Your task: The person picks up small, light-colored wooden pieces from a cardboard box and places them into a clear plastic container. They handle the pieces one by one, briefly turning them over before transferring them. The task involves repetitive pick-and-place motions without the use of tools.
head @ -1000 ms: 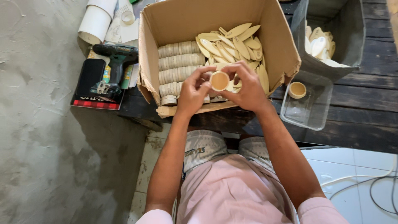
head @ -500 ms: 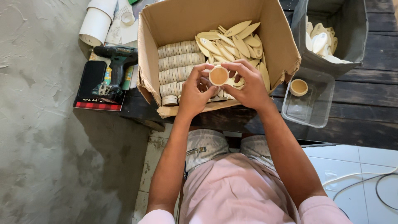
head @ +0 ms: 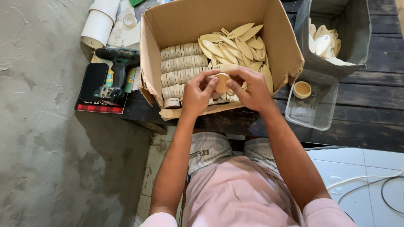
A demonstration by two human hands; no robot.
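— What do the hands have between them?

— A small round wooden disc (head: 221, 82), pale tan, held over the near edge of the cardboard box (head: 168, 25). The left hand (head: 198, 93) pinches it from one side with the fingers curled in, and the right hand (head: 251, 89) closes on it from the other side; the two hands meet around it, fingertips touching the rim.

— And just under them?

— More small wooden pieces lie in the box below the hands, partly hidden. Left of the hands, rows of stacked discs (head: 181, 64) stand on edge. Beyond the hands is a loose heap of flat leaf-shaped wooden pieces (head: 237, 46).

— Outside the box?

— To the right of the right hand, a clear plastic tub (head: 311, 113) sits on the dark wooden surface (head: 370, 109), with one small round wooden cup (head: 302, 89) in it. Farther off on that side, a grey bin (head: 336, 25) holds pale oval pieces. Left of the left hand, a cordless drill (head: 115, 69) lies on a flat black case, and beyond it stand white paper rolls (head: 97, 25).
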